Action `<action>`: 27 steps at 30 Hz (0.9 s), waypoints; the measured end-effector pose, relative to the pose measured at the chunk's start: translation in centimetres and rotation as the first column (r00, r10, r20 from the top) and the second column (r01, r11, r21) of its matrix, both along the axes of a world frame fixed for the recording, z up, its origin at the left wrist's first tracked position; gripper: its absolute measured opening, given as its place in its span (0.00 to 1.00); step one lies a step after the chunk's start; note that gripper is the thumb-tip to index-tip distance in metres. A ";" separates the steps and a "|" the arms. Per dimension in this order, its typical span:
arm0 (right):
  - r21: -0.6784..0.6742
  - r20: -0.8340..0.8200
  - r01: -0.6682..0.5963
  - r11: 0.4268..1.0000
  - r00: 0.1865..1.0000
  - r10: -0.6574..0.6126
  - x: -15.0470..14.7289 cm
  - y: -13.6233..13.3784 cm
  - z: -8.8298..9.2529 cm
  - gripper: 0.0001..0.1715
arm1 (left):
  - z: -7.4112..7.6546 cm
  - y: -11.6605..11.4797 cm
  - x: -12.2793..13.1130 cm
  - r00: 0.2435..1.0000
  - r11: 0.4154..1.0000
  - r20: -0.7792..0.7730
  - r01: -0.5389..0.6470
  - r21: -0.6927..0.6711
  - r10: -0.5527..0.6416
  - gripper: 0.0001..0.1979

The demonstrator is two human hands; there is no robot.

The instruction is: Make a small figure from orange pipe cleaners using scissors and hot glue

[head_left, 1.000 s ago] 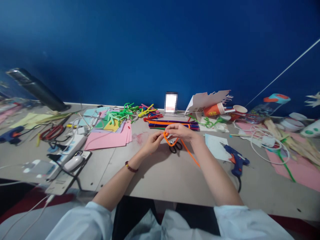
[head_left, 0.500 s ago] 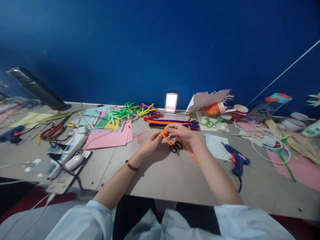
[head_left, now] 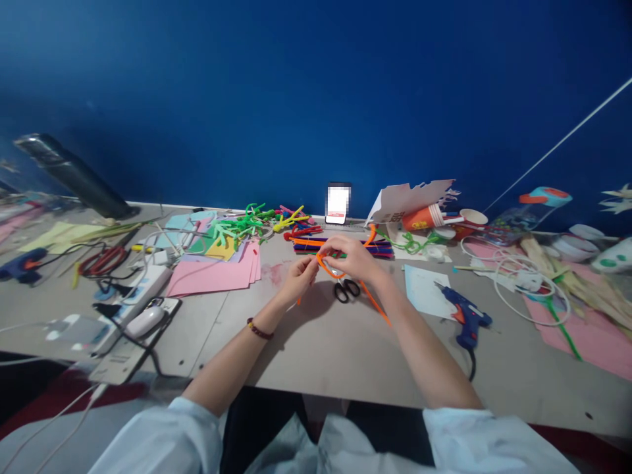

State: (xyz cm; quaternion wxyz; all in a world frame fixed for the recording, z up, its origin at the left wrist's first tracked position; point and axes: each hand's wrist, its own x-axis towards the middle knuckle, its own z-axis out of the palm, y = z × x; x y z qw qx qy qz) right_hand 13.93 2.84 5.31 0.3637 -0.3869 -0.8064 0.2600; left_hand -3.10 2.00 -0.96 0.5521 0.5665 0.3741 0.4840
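An orange pipe cleaner, bent into a loop, is held between both hands above the middle of the table. My left hand pinches it at the left side of the loop. My right hand is closed on it from above and the right, and its fingers partly hide the loop. One loose orange end slants down to the right under my right forearm. Just below the hands lie scissors with black handles. Behind them is a bundle of dark purple and blue pipe cleaners.
A blue glue gun lies to the right beside light blue paper. Pink paper sheets and green bent pipe cleaners are on the left. A phone stands against the wall. A power strip lies far left.
The orange loop has shifted slightly and looks flatter between the fingers. An orange end now sticks up behind my right hand. More of the scissors' handles shows.
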 end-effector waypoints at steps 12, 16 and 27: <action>0.211 0.077 0.108 0.972 0.989 -0.127 -1.3 -0.1 -1.0 0.12 | 0.1 -0.2 0.2 0.997 0.998 0.017 -0.069 0.014 0.069 0.20; 0.154 0.036 0.106 0.982 0.993 -0.113 -0.9 0.3 -1.3 0.11 | 0.0 -0.2 0.2 0.999 0.998 0.002 -0.052 0.033 0.052 0.19; -0.018 -0.096 0.134 0.991 0.986 -0.136 0.5 0.3 0.4 0.09 | -0.2 -0.5 -0.1 0.969 0.960 -0.122 -0.185 0.209 0.214 0.15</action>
